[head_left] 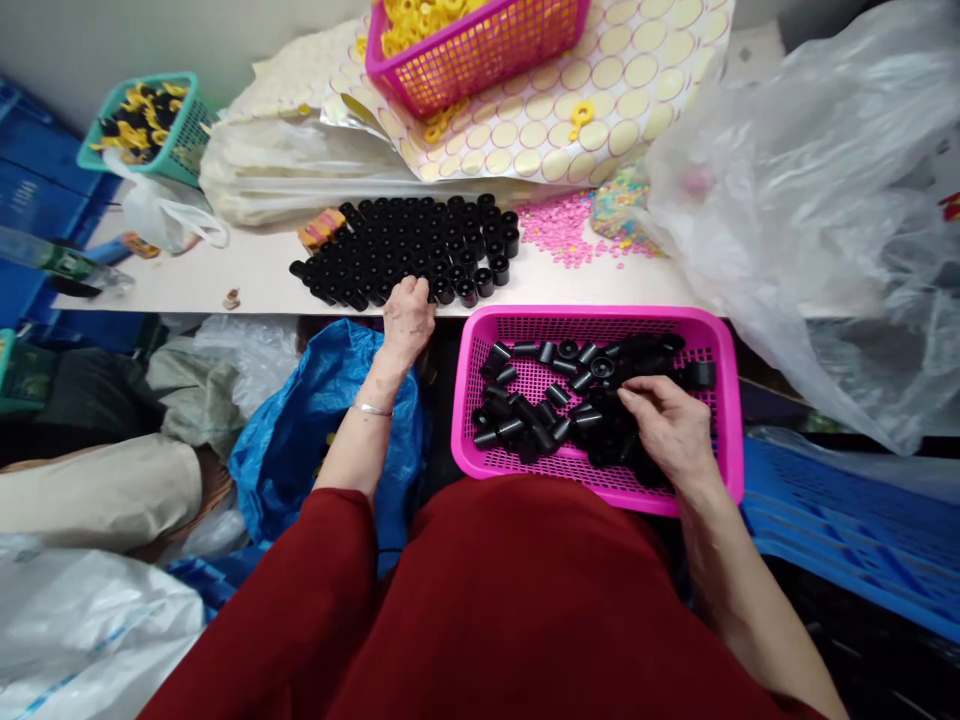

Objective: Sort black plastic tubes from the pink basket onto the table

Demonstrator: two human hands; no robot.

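Observation:
Several small black plastic caps (pixel 420 245) stand upright in a tight cluster on the white table (pixel 255 275). My left hand (pixel 409 315) rests at the cluster's front edge, fingers curled on a cap there. On my lap sits a pink mesh basket (pixel 705 325) with several loose black caps (pixel 540 400) lying in it. My right hand (pixel 667 430) is down in the basket's right half, fingers bent over the caps; what they grip is hidden.
A second pink basket (pixel 517 50) of yellow rings stands at the back on circle-patterned paper. A teal basket (pixel 180 140) with yellow-and-black parts sits far left. Pink beads (pixel 562 230) lie scattered beside the caps. A big clear plastic bag (pixel 810 200) fills the right; a blue bag (pixel 300 420) hangs below.

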